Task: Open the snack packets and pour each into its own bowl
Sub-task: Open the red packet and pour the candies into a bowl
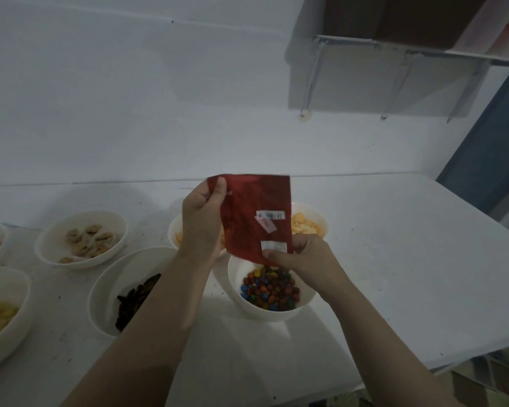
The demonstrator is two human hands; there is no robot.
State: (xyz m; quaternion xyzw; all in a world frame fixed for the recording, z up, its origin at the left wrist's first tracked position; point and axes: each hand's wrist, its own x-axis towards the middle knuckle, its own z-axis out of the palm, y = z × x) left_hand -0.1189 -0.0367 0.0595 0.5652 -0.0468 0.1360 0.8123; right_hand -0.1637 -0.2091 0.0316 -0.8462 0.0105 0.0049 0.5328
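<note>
At the centre of the frame, I see the red packet (253,218) held upside down over the white bowl (238,277) of coloured candies (269,289). The left hand (202,218) pinches the packet's upper left corner between thumb and curled fingers. The right hand (301,257) pinches the lower edge, just above the bowl, fingers curled round the foil near the mouth. Neither hand is free.

Handling judgement: the packet looks thin, limp and nearly empty, so I treat it as light, crushable and slippery. Best hold is at the sealed corners and edges, as now, leaving the mouth unobstructed. The candies are small, hard and round; they will roll or bounce if they strike the rim, so I keep the mouth low and centred.

On the white table (394,259), other bowls already hold snacks: pale pieces (88,239) at left, dark strips (135,298) lower left, orange pieces (304,227) behind the packet. I judge this pour close to finished.
</note>
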